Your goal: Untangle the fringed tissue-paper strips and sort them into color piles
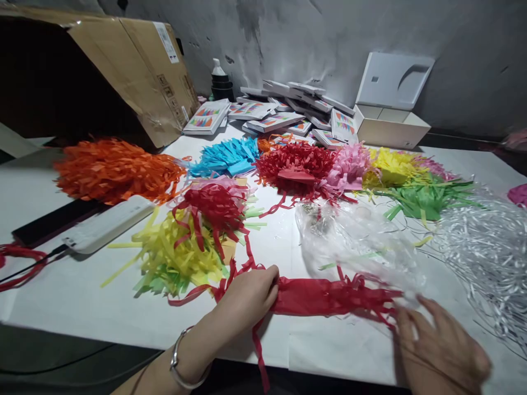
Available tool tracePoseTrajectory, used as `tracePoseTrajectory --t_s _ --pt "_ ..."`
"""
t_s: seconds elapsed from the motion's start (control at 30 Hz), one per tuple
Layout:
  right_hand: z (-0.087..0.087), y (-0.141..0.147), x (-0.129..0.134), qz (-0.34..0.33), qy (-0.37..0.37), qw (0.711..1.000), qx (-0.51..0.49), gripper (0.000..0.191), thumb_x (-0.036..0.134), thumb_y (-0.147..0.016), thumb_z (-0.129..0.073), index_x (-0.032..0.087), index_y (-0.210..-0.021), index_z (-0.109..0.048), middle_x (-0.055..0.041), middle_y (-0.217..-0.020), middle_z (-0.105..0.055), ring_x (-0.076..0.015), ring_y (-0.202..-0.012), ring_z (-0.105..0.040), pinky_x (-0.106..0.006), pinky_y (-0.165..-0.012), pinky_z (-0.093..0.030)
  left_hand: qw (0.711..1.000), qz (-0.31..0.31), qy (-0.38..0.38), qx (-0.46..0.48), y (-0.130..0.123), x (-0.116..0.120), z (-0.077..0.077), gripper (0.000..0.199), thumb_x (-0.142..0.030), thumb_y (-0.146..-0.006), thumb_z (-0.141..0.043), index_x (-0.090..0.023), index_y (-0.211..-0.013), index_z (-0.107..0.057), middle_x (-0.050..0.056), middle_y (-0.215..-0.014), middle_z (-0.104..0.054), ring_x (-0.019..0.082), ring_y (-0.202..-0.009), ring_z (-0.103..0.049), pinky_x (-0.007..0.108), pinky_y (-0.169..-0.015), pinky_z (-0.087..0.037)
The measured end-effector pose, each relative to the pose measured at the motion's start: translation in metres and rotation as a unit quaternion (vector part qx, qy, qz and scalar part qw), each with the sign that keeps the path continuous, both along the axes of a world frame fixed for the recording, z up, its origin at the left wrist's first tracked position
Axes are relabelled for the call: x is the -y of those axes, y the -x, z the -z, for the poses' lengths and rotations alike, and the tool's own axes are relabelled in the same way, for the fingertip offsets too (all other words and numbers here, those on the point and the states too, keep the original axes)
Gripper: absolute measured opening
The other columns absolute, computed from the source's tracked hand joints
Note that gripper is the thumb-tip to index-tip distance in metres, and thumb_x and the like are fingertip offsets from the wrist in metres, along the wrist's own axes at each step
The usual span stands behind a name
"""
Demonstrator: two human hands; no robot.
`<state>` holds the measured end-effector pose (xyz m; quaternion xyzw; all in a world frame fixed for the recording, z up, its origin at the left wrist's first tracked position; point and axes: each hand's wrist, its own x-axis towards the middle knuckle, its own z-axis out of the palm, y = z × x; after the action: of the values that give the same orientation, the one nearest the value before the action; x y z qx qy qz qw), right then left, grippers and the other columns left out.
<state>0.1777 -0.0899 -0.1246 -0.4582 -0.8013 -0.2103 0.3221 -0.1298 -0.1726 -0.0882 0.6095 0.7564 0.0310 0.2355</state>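
A red tissue-paper piece (307, 296) with fringed ends lies across the front of the white table. My left hand (257, 288), with a silver bangle at the wrist, is closed on its left part. Red strips spread out beyond that hand, and one hangs over the table's front edge. At the fringe on the right end is my right hand (438, 343), fingers apart and slightly blurred, its fingertips near the strip ends. Just behind the red piece lies a crumpled clear plastic bag (354, 236). Yellow fringe (177, 252) and a dark red bundle (216, 208) sit to the left.
Orange fringe (115, 170), a white power bank (109, 225), blue fringe (226, 156), a red bundle (298, 167) and green fringe (432, 195) lie farther back. Silver strands (489, 258) cover the right side. Flat printed boxes (269, 122), an open white box (391, 129) and a cardboard carton (140, 71) stand behind.
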Motion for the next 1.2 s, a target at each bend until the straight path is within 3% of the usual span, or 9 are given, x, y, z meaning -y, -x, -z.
tracePoseTrajectory --t_s 0.07,0.2,0.27,0.43,0.53,0.67,0.8,0.93,1.2 --pt "-0.009 0.002 0.006 -0.009 -0.025 1.0 -0.011 0.014 0.026 -0.092 -0.062 0.02 -0.099 -0.071 -0.0165 -0.113 -0.071 -0.0373 -0.105 -0.067 -0.055 -0.084 -0.051 1.0 0.0 0.003 -0.004 -0.002 -0.002 -0.002 0.015 -0.014 -0.092 -0.045 -0.02 -0.083 -0.056 0.007 -0.081 -0.071 0.024 -0.073 -0.068 0.029 -0.059 -0.039" --pt "-0.011 0.056 0.029 -0.313 0.065 0.945 0.068 0.031 0.012 -0.093 -0.054 0.016 -0.121 -0.066 -0.0135 -0.125 -0.07 -0.0277 -0.117 -0.066 -0.043 -0.094 -0.057 1.0 0.013 0.002 -0.008 -0.001 -0.004 0.001 0.015 -0.015 -0.092 -0.046 -0.02 -0.087 -0.059 0.007 -0.083 -0.072 0.025 -0.076 -0.069 0.029 -0.06 -0.04" --pt "-0.003 0.085 0.036 -0.366 0.093 0.923 0.07 0.033 0.006 -0.093 -0.048 0.011 -0.12 -0.067 -0.0126 -0.125 -0.071 -0.0254 -0.119 -0.065 -0.041 -0.098 -0.057 1.0 0.009 -0.006 -0.004 0.006 -0.002 0.004 0.016 -0.015 -0.092 -0.046 -0.02 -0.09 -0.061 0.007 -0.083 -0.073 0.025 -0.077 -0.069 0.03 -0.063 -0.043" --pt "0.021 0.103 0.04 -0.355 0.084 0.931 0.032 0.028 0.003 -0.094 -0.049 0.01 -0.11 -0.07 -0.0111 -0.116 -0.075 -0.0245 -0.11 -0.07 -0.038 -0.095 -0.059 0.963 -0.044 -0.253 -0.078 0.02 0.013 -0.003 0.03 -0.007 -0.088 -0.043 -0.016 -0.109 -0.064 0.015 -0.111 -0.068 0.032 -0.105 -0.062 0.046 -0.089 -0.046" --pt "0.024 0.099 0.043 -0.348 0.053 0.936 -0.003 0.026 0.001 -0.093 -0.05 0.009 -0.107 -0.07 -0.0124 -0.108 -0.077 -0.0253 -0.106 -0.071 -0.038 -0.092 -0.058 0.925 0.081 -0.368 -0.037 0.005 0.025 -0.004 0.035 -0.01 -0.086 -0.05 -0.018 -0.118 -0.061 0.013 -0.124 -0.062 0.032 -0.116 -0.054 0.051 -0.101 -0.037" --pt "0.015 0.103 0.046 -0.351 0.109 0.928 -0.063 0.021 0.006 -0.094 -0.051 0.011 -0.104 -0.068 -0.0113 -0.099 -0.076 -0.0215 -0.095 -0.071 -0.036 -0.089 -0.056 0.924 0.196 -0.327 0.024 -0.024 0.032 0.017 0.02 -0.013 -0.093 -0.054 -0.021 -0.11 -0.063 0.004 -0.106 -0.069 0.024 -0.102 -0.057 0.047 -0.104 -0.032" --pt "0.013 0.1 0.044 -0.367 0.139 0.919 -0.043 0.023 0.011 -0.099 -0.047 0.012 -0.109 -0.067 -0.0089 -0.106 -0.075 -0.0233 -0.103 -0.067 -0.041 -0.101 -0.045 0.927 0.169 -0.33 0.061 -0.027 0.034 0.039 0.019 -0.01 -0.098 -0.047 -0.019 -0.094 -0.063 0.002 -0.091 -0.069 0.02 -0.088 -0.057 0.045 -0.101 -0.031" --pt "0.02 0.09 0.043 -0.352 0.155 0.921 -0.062 0.024 0.01 -0.101 -0.044 0.015 -0.098 -0.067 -0.0061 -0.094 -0.073 -0.0218 -0.093 -0.062 -0.043 -0.098 -0.038 0.927 0.148 -0.33 0.102 -0.016 0.043 0.041 0.017 -0.013 -0.1 -0.048 -0.02 -0.098 -0.063 0.003 -0.097 -0.068 0.02 -0.092 -0.056 0.042 -0.094 -0.033" --pt "0.021 0.1 0.046 -0.185 0.226 0.956 -0.033 0.027 0.018 -0.101 -0.043 0.022 -0.078 -0.056 -0.0035 -0.078 -0.059 -0.0229 -0.082 -0.053 -0.047 -0.09 -0.033 0.969 0.057 -0.238 -0.035 -0.011 0.029 0.036 0.024 -0.017 -0.099 -0.048 -0.017 -0.08 -0.063 0.007 -0.086 -0.064 0.025 -0.081 -0.056 0.043 -0.08 -0.038"
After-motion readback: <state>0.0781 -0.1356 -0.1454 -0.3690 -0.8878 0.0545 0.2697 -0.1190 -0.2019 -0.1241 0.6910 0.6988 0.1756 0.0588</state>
